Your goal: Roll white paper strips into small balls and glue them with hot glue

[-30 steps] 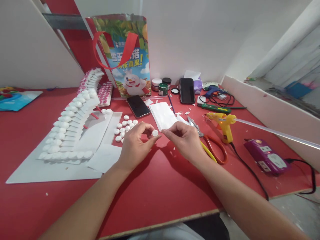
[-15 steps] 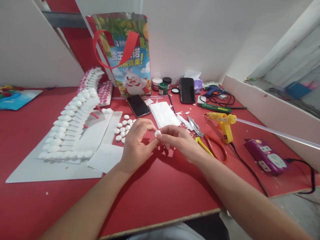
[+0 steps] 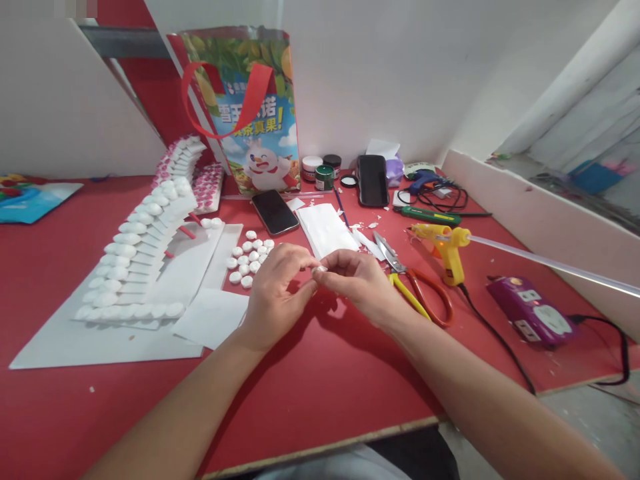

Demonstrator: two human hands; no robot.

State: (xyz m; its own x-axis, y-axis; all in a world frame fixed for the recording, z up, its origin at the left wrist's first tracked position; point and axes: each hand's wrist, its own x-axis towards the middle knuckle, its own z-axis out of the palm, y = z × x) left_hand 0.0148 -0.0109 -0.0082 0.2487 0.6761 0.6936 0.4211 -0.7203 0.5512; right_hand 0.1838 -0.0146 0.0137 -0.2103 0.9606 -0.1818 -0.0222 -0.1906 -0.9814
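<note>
Hands (image 3: 277,287) (image 3: 359,283) are pinching a small white round piece (image 3: 321,269), seemingly unfinished, while white domed discs (image 3: 243,260) are lying apparently finished on the red tabletop (image 3: 300,393).

discs (image 3: 243,260) l on tbl (image 3: 320,393), scissors (image 3: 399,268) r, bag (image 3: 267,157) behind

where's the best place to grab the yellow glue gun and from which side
Probably by the handle of the glue gun, coming from the near side with the right hand. The handle points toward you, while the nozzle points left and the clear glue stick juts out to the right. Leave room for the cord at its base.
</note>
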